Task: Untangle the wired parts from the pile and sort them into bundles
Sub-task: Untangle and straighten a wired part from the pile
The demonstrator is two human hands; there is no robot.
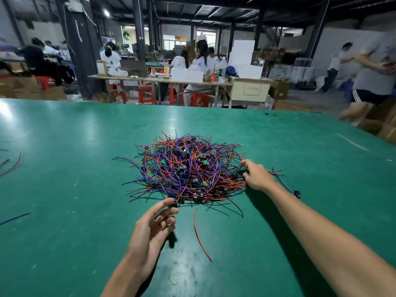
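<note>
A tangled pile of wired parts, red and blue wires with small green boards, lies in the middle of the green table. My left hand hovers at the pile's near edge, fingers relaxed, fingertips close to a small dark part. My right hand is at the pile's right edge, its fingers curled round a dark part with wires. A loose red wire trails toward me from the pile. One separate wired part lies right of my right hand.
Stray wires lie at the table's left edge and a blue one lower down. Beyond the table's far edge, people sit at benches with boxes and red stools; a person stands at the right.
</note>
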